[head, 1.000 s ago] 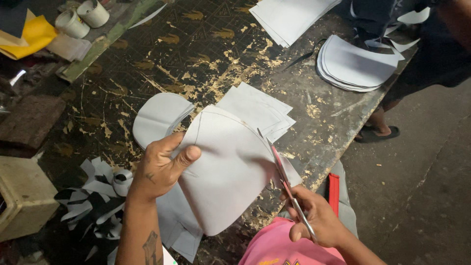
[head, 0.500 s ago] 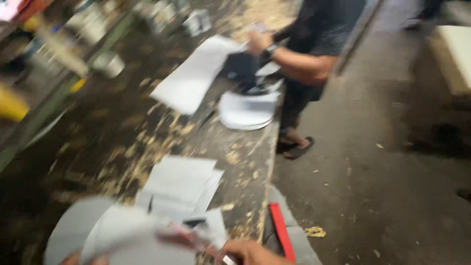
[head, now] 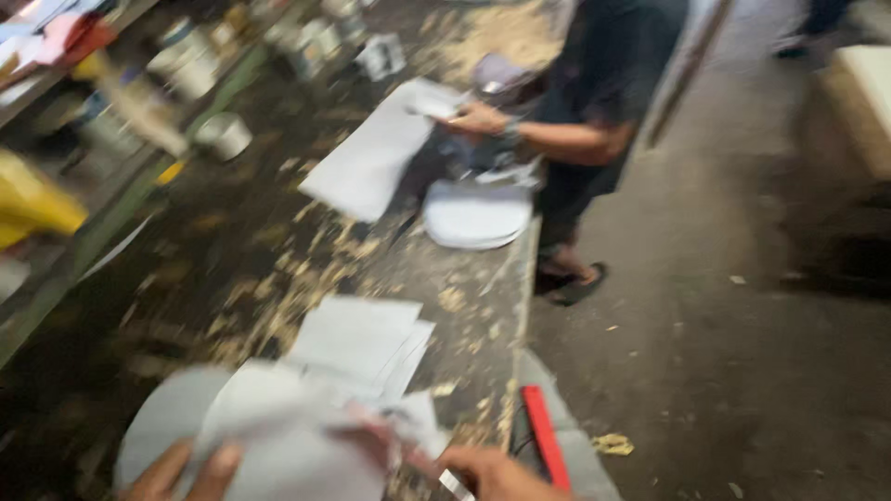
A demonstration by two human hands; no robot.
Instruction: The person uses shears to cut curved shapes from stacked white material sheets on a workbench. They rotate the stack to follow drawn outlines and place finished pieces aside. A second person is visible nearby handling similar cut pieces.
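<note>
The picture is motion-blurred. At the bottom edge my left hand (head: 186, 468) presses its thumb and fingers on a white curved-cut sheet (head: 278, 436), which lies on a scarred dark workbench (head: 232, 260). Close to the bench's right edge, my right hand (head: 497, 475) is closed around scissors (head: 453, 482); only a pale bit of them shows beside the sheet. A small stack of white rectangular sheets (head: 362, 339) lies just beyond the cut sheet.
A co-worker in dark clothes stands at the bench's far right, a hand (head: 478, 119) on a large white sheet (head: 371, 158), near a pile of cut white pieces (head: 478, 218). Cans (head: 223, 134) and clutter line the left shelf. A red strip (head: 546, 436) runs along the bench edge.
The view has swung up and to the right, so my hands dropped to the bottom edge and the co-worker and concrete floor came into view. The grip on sheet and scissors looks unchanged.
</note>
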